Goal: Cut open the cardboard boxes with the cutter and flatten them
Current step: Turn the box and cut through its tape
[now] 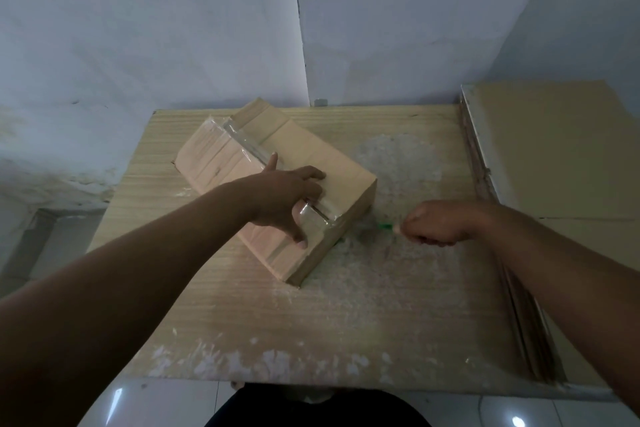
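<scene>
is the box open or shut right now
Shut. The box flaps lie flat, and shiny tape runs along their seam under the left hand. Whether the tape is slit, cannot tell.

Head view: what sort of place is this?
Likely a bare storeroom or workroom corner: stained painted walls, a worn wooden table, flattened cardboard stacked on the right.

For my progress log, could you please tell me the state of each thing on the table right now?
cardboard box: not flattened, on the table, clear tape along its top seam.
left hand: presses on the box top.
right hand: grips the cutter beside the box.
cutter: held, only a green tip shows.
flattened cardboard: stacked at the table's right.
</scene>
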Demonstrator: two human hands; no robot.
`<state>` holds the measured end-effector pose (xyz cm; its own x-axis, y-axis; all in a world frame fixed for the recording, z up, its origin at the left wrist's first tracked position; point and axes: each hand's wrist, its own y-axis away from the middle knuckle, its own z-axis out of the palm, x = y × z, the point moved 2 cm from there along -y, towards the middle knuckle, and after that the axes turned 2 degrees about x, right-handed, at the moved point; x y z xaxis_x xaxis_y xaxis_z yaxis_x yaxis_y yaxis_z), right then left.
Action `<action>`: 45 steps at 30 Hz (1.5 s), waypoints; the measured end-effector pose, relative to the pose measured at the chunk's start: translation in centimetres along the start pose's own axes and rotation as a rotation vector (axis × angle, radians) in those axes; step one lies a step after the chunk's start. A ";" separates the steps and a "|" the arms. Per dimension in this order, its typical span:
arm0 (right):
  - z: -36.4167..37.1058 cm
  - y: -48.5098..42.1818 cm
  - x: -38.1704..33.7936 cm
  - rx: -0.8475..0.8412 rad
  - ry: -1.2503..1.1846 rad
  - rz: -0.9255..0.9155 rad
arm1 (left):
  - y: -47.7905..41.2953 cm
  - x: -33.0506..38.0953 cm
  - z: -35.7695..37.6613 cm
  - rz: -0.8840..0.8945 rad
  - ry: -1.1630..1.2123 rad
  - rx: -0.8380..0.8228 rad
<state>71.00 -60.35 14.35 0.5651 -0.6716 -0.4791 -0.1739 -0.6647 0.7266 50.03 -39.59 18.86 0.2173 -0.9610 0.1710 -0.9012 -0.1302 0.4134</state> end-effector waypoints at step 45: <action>6.3 1.8 1.7 0.705 0.132 0.206 | 0.6 2.7 8.6 -0.401 0.414 0.657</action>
<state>66.57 -64.73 11.80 0.5496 -0.7900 -0.2719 -0.7378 -0.6116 0.2857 46.83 -44.35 11.83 0.5684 -0.6631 0.4870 -0.7334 -0.6766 -0.0652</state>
